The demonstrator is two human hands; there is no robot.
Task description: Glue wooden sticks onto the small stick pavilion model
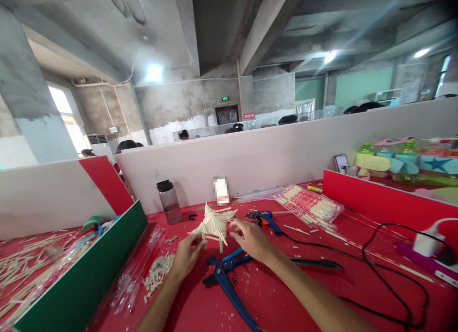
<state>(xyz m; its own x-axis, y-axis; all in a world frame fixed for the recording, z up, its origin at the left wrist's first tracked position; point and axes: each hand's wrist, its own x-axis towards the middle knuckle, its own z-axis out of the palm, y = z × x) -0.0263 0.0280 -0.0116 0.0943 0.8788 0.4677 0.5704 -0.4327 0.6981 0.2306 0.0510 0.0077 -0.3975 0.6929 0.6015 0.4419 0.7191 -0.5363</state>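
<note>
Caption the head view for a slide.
Both hands, left hand and right hand, hold a wooden-stick model above a red table, blue cutters beneath.

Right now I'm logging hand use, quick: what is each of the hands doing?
Left hand: closed on the lower edge of the stick model.
Right hand: fingers touching the model's right side; grip cannot be told.

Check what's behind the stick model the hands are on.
Behind the stick model: a dark-capped clear bottle to its left, a small blurred-label container, then the white divider wall. Left hand and right hand cover the model's near base; the table strip directly behind it is hidden.
</note>
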